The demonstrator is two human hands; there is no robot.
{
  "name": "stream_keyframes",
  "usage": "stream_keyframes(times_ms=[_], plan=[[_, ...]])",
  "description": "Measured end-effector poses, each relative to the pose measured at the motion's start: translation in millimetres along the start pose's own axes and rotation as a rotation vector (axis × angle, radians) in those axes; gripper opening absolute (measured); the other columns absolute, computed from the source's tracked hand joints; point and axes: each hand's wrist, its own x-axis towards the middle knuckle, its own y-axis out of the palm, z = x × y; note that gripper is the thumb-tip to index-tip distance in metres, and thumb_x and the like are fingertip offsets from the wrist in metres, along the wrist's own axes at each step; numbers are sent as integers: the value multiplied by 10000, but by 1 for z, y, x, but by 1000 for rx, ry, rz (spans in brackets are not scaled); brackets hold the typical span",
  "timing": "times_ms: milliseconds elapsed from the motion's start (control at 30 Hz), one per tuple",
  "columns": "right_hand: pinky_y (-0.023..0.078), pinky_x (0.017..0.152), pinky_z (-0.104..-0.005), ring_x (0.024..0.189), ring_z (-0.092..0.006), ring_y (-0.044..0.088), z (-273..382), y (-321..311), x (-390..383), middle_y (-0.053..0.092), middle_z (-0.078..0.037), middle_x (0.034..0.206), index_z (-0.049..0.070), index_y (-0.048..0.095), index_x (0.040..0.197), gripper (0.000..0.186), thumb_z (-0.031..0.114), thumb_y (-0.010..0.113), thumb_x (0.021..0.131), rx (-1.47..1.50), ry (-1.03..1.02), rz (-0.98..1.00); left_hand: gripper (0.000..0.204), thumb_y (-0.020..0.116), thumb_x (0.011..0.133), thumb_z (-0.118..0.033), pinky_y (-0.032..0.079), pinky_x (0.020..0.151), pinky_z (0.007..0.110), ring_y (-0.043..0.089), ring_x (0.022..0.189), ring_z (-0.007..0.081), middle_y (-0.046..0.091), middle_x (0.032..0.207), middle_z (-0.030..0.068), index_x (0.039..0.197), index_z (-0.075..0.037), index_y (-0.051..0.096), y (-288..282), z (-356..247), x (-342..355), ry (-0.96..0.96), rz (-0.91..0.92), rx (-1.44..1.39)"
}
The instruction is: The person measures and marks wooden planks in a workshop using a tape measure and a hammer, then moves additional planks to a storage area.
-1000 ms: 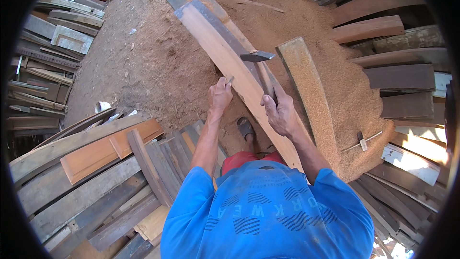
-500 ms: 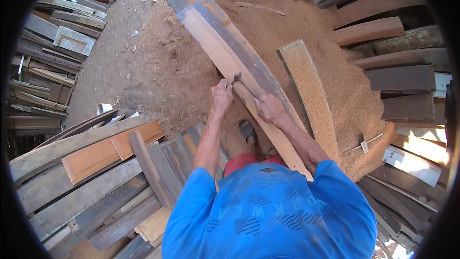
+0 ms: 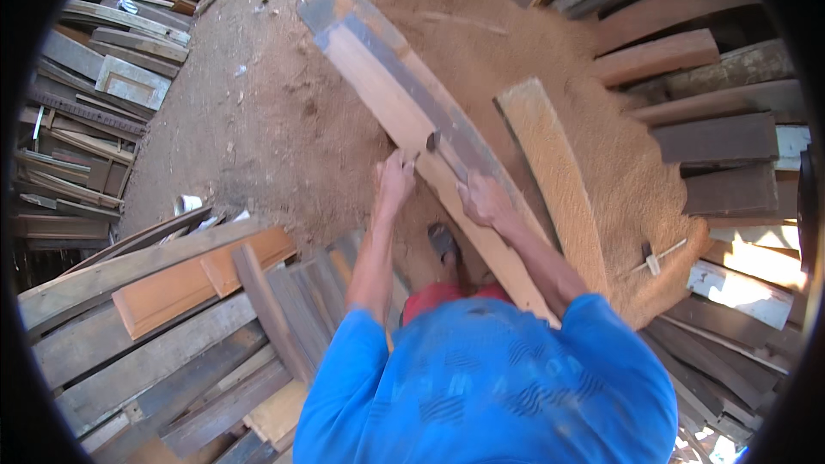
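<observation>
Right hand (image 3: pixel 485 199) has its fingers wrapped round the handle of a hammer (image 3: pixel 433 142), with the dark head out front, just right of the other hand. Left hand (image 3: pixel 394 179) is pinched closed on a small dark piece (image 3: pixel 417 155), only the tip poking out, and it's too blurry to say what kind of thing it is. Both of those are over the pale plank (image 3: pixel 371 86), which slants from upper left down to the person's legs, with a dark grey strip (image 3: pixel 421 101) running along its right side. A grey board end (image 3: pixel 322 5) sticks out past the plank's far end. Off to the right there's another board (image 3: pixel 554 155) dusted with sawdust (image 3: pixel 516 51), and a little cross-shaped wooden thing (image 3: pixel 652 263) further right. Down below you get a sandalled foot (image 3: pixel 443 241) just left of the plank, red shorts (image 3: pixel 421 301) and a blue shirt (image 3: pixel 481 378). Wood's piled all round the edges, including an orange-brown panel (image 3: pixel 168 298) lower left, with a white cup (image 3: pixel 186 204) near it
</observation>
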Motion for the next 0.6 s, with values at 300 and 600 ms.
stream_keyframes(times_ms=[300,600], plan=[[460,740,-500,783,-434,603,19,-40,-32,577,-293,804,-37,499,912,433,383,503,1018,358,6,-97,104,647,916,-131,543,737,391,706,757,256,742,849,110,953,-48,699,-23,24,13,-216,-140,-175],[482,643,-393,665,-220,576,-5,-30,-47,557,-109,702,-4,540,938,369,349,503,1037,462,33,-151,95,678,892,-114,529,720,410,688,791,304,695,862,180,943,-35,689,-15,13,-7,-3,-105,-45]])
